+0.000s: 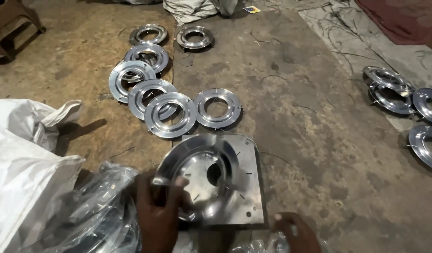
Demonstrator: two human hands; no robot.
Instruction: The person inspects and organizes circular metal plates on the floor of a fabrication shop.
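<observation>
Two hands in the head view, both at 6 o'clock. The left hand (157,211) pinches the near-left rim of a shiny ring plate (197,175), thumb on top, so the plate lies toward 1 o'clock from the grip. It rests on a square steel sheet (246,187). The right hand (295,232) sits near the sheet's corner (can't tell its grip). Clear plastic bag (98,211) at 8 o'clock holds more rings; a white sack (19,178) is beside it. Loose rings (171,115) lie at 12.

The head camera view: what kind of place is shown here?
Probably a small metalworking workshop: shiny round metal rings lie in rows on a bare stained concrete floor, beside a white woven sack, while the left hand holds a pressed steel plate.
</observation>
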